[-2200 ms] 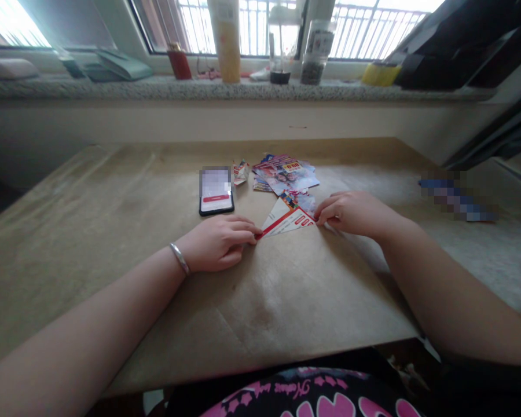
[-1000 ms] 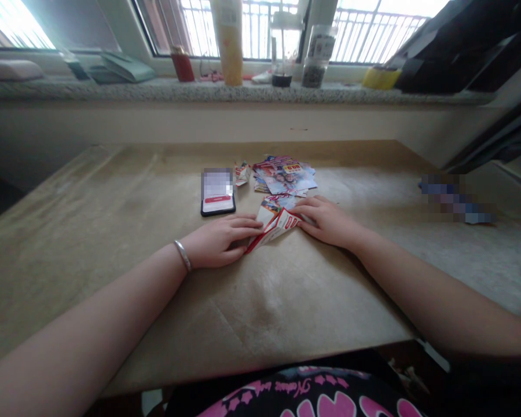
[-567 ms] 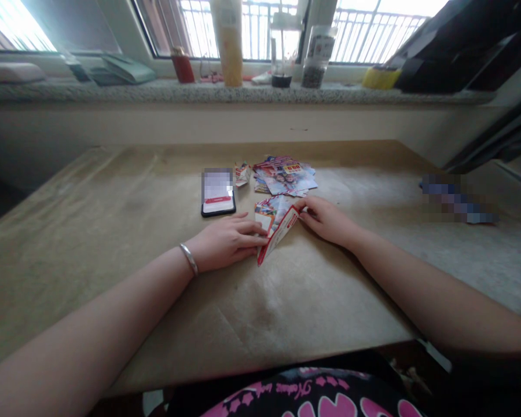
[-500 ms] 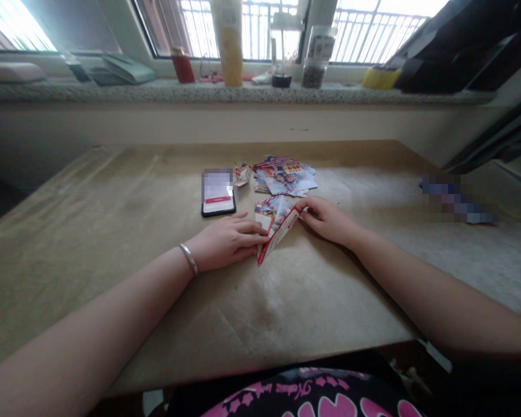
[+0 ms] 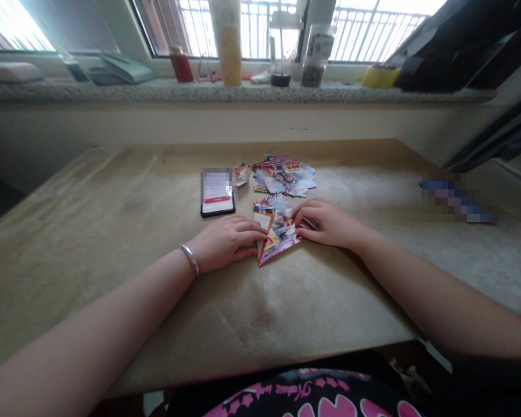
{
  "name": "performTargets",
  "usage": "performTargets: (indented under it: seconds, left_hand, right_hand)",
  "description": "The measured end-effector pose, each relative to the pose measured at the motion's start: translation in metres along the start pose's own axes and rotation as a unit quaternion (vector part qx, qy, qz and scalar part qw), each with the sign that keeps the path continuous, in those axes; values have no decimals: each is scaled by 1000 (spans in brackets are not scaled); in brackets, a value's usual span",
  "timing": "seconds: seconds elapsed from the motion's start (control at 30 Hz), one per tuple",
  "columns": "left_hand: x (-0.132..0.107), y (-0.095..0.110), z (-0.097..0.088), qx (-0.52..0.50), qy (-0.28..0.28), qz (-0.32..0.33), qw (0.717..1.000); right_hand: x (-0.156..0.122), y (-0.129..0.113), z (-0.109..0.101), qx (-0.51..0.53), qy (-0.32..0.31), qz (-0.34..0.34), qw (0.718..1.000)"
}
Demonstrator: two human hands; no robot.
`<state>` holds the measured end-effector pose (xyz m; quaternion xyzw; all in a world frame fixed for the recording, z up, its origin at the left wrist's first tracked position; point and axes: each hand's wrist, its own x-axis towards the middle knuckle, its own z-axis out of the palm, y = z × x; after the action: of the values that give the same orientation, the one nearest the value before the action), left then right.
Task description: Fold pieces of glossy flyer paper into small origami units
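Observation:
A partly folded colourful printed leaflet (image 5: 282, 234) lies on the table between my hands, its front corner pointing toward me. A flap with a white patch and orange border shows at its left. My left hand (image 5: 228, 240), with a silver bangle at the wrist, holds the leaflet's left edge between thumb and fingers. On the other side, my right hand (image 5: 325, 223) has its bent fingers on the right edge, thumb and forefinger closed on the paper. Just beyond lies a fanned pile of printed leaflets (image 5: 286, 176).
Left of the pile are a small folded paper piece (image 5: 242, 174) and a phone (image 5: 217, 200) with a lit screen. A blurred bluish item (image 5: 458, 200) lies far right. Bottles and a red container (image 5: 181, 66) line the stone windowsill (image 5: 252, 91) behind the table (image 5: 165, 324).
The raised right flap, which showed its white, red-edged side, now lies lower, and the leaflet's picture side shows. My right hand has shifted slightly down and left with it; my left hand stays put.

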<state>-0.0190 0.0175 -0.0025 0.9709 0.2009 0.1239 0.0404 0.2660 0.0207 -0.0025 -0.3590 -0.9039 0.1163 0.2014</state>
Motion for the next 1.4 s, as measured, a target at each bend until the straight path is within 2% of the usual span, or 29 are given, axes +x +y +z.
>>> performTargets:
  seconds: [0.13,0.37,0.7,0.97,1.2,1.4]
  left_hand:
    - [4,7,2,26,10,-4,1000]
    - [10,25,8,41,36,-7,998]
    - [9,15,8,6,37,-85,996]
    - [8,17,11,46,-5,-188,981]
    - [9,21,9,81,0,-222,972]
    - [9,22,7,92,-13,-237,967]
  right_hand:
    - [1,3,3,-43,-5,-23,999]
    - [5,3,10,-68,13,-16,997]
    - [2,2,8,-68,-13,-28,997]
    - [2,1,9,-55,-37,-64,996]
    - [3,7,13,-13,-36,-100,994]
    - [3,5,12,-6,-28,-100,995]
